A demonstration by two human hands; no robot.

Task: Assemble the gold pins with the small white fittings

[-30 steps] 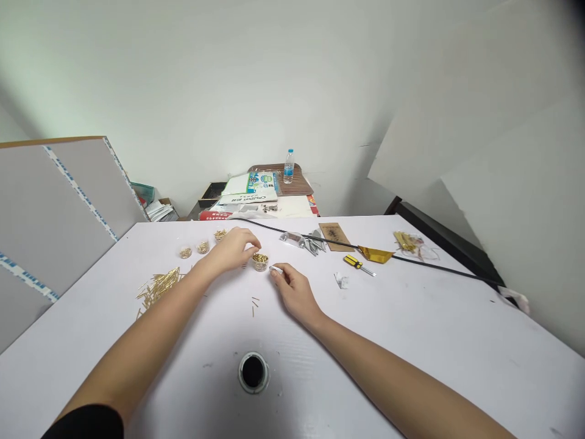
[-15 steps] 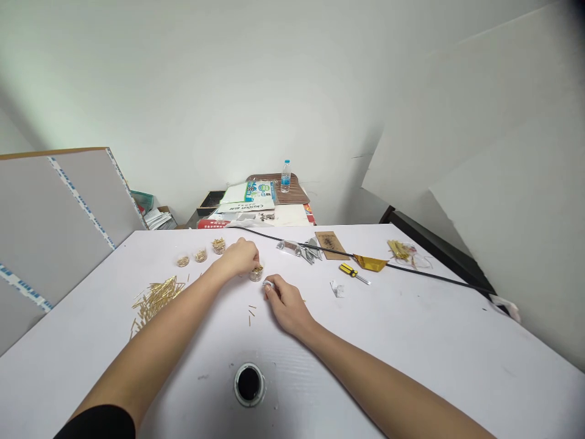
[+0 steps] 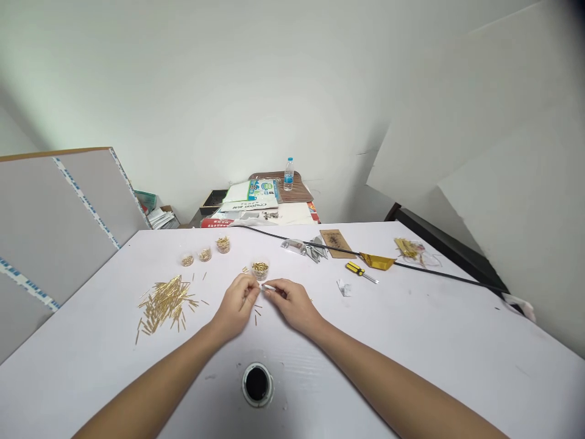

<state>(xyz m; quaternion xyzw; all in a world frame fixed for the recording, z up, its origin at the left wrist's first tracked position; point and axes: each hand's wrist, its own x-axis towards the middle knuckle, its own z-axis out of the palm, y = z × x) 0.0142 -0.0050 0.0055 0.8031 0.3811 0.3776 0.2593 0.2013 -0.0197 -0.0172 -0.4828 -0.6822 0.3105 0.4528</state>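
Observation:
My left hand (image 3: 238,303) is closed in a pinch, its fingertips meeting those of my right hand. Whatever it grips is too small to make out. Between the thumb and fingers of my right hand (image 3: 293,302) is a small whitish piece (image 3: 267,286), partly hidden. Just beyond the fingertips stands a small clear cup (image 3: 260,275) full of short gold-coloured metal pins. Several thin gold pins (image 3: 258,314) lie loose on the table between my hands. A large heap of longer gold pins (image 3: 167,303) spreads to the left of my left hand.
Three more clear cups, one heaped with gold pins (image 3: 223,244), stand at the back left. Nearer me is an open round container (image 3: 257,384) with a black inside. A yellow-black screwdriver (image 3: 361,272), a folded paper scrap (image 3: 344,288) and a black cable (image 3: 439,275) lie right.
My left hand has come away from the pin cup toward me and now meets my right hand. The right hand still holds the whitish piece. The view has shifted slightly.

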